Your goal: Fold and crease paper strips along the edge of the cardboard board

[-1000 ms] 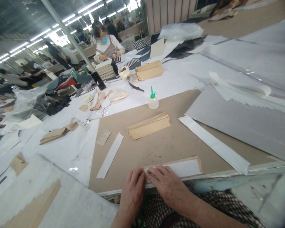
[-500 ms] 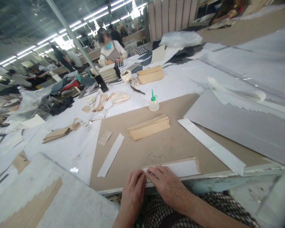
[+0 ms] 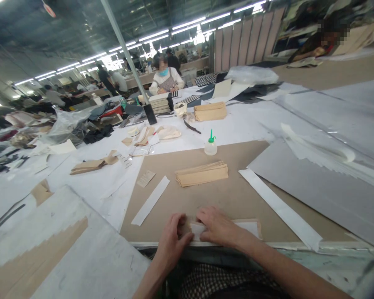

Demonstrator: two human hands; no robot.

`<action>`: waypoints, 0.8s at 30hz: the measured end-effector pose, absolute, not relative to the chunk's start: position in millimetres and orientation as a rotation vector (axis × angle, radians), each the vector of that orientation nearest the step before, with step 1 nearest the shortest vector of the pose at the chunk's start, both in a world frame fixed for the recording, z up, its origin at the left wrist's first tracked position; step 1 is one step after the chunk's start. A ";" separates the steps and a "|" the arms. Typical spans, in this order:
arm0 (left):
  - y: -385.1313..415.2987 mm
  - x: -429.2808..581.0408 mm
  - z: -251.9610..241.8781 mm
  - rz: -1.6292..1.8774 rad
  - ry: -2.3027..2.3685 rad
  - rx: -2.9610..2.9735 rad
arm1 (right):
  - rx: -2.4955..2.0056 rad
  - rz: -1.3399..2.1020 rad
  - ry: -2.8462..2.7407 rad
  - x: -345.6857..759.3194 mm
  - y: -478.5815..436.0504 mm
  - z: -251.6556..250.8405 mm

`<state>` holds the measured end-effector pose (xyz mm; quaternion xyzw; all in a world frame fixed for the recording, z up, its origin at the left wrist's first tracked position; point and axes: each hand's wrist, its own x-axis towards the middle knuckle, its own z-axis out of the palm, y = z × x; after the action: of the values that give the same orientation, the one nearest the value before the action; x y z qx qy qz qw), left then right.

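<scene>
A white strip with a tan border lies along the near edge of the brown board. My right hand rests over its middle, with thumb and fingers apart and touching the strip. At the strip's left end is my left hand, its fingers curved and the thumb spread away from them. Whether the left thumb touches the end is hard to tell. Beyond the hands sits a stack of folded tan strips. Behind that stack stands a clear glue bottle with a green nozzle.
White strips lie at left and right, with a small beige card nearby. Large grey sheets cover the right side. A metal pole rises from the table. Across it a person works beside stacked pieces.
My hands have moved apart at the strip's left end, and the left thumb has spread from its fingers. The camera view has tilted, so the scene sits lower and farther right.
</scene>
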<state>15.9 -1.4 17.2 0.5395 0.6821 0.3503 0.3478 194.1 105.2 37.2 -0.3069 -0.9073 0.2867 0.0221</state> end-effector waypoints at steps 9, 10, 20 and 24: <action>18.5 7.0 29.3 0.744 1.406 1.149 | -0.994 1.162 -2.763 204.8 104.0 61.9; 21.4 3.2 33.0 0.720 1.384 1.142 | -0.991 1.186 -2.757 204.7 104.3 64.8; 33.2 -27.8 45.0 0.546 1.394 1.164 | -1.024 1.112 -2.713 180.6 100.0 39.4; 35.5 -35.4 43.5 0.502 1.396 1.161 | -0.989 1.073 -2.688 177.8 99.5 30.6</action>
<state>-35.4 35.5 43.5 0.4983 0.5994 0.2155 0.5882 177.8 99.5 30.6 -0.3230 -0.8781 0.3506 0.0418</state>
